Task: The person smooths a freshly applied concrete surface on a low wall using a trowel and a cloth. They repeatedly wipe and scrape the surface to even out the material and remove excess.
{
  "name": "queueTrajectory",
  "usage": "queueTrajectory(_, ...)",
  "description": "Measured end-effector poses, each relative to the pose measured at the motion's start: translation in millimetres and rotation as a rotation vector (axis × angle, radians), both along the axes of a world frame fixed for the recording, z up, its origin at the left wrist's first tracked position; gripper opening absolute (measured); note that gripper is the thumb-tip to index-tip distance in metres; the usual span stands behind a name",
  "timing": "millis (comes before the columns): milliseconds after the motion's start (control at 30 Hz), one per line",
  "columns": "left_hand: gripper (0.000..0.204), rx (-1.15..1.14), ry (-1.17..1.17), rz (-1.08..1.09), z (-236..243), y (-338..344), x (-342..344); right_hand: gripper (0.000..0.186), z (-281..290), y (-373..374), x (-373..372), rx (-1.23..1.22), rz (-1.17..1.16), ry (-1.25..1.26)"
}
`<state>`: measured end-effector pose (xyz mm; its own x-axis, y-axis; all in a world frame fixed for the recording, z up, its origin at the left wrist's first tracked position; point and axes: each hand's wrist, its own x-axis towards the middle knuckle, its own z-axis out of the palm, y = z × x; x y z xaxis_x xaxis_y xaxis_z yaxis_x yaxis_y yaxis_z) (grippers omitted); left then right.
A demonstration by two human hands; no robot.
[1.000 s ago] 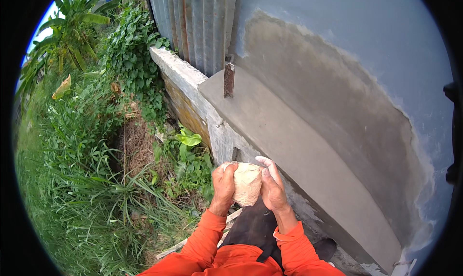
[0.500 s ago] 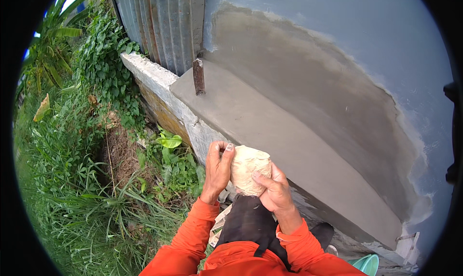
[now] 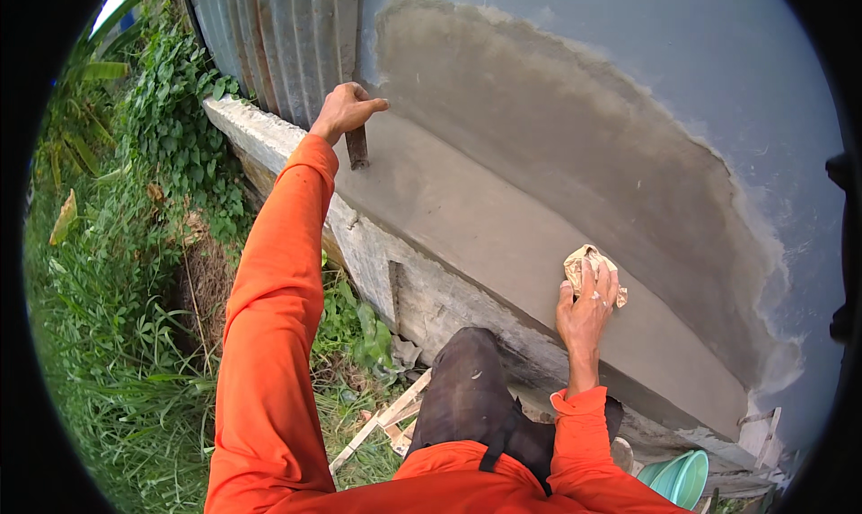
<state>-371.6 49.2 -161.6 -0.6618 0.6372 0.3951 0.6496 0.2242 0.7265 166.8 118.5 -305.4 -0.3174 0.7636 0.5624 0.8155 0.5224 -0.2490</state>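
My left hand [image 3: 345, 112] is closed round the top of a short rusty metal post [image 3: 358, 148] that stands up from the grey cement ledge [image 3: 458, 204]. The arm reaches far forward. With my right hand [image 3: 584, 318] I hold a crumpled, cream-coloured pad [image 3: 576, 258] against the sloping top of the ledge, fingers spread over it. Whether the pad is paper, cloth or sponge I cannot tell. Behind the ledge rises a wall with a broad darker patch of fresh-looking plaster [image 3: 539, 110].
Corrugated metal sheeting [image 3: 278, 43] stands beyond the post. Grass and vines [image 3: 135, 307] cover the ground on the left. Wooden slats [image 3: 386, 420] lie by my leg [image 3: 467, 379]. A green bucket [image 3: 678, 478] is at the lower right.
Both hands were together on the pad in front of me. My left hand has let go and reached forward to the post; my right has carried the pad rightward onto the ledge.
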Motion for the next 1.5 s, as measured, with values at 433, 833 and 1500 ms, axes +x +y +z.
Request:
queueTrajectory(433, 0.021, 0.08, -0.408, -0.157, -12.9, 4.6, -4.4, 0.035, 19.2, -46.3, -139.4, 0.018, 0.583, -0.026)
queueTrajectory(833, 0.027, 0.555, -0.408, -0.138, -48.8, 18.8, 0.9, 0.038, -19.5, -46.7, -231.8, 0.057, 0.73, -0.022)
queueTrajectory(1500, 0.023, 0.634, -0.444, -0.147, -57.3, 19.6, 3.1, 0.034, 54.0, -22.4, -223.2, -0.149, 0.694, -0.145)
